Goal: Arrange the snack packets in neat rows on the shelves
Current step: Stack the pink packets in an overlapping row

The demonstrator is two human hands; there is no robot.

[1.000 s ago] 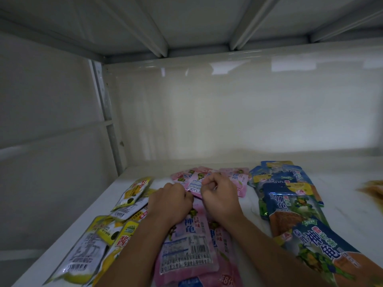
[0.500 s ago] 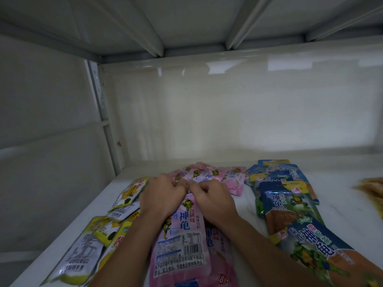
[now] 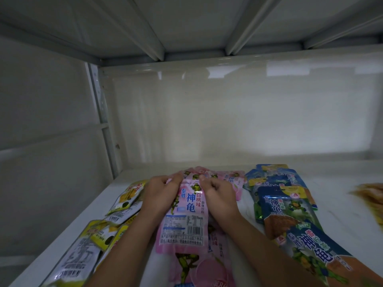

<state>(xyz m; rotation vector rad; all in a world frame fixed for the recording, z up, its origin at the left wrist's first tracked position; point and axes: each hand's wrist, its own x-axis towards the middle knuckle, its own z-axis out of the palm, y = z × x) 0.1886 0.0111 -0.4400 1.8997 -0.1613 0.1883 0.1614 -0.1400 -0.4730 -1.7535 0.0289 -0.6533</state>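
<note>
Gripping glossy pink foil snack packet (image 3: 184,216), my left hand (image 3: 159,195), right hand (image 3: 219,195) curled; white marbled shelf (image 3: 342,204).

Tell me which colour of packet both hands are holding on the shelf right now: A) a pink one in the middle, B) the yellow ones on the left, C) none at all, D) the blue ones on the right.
A: the left hand and the right hand both pinch the top of a pink packet in the middle row; the yellow packets and blue packets lie untouched at either side.
</note>
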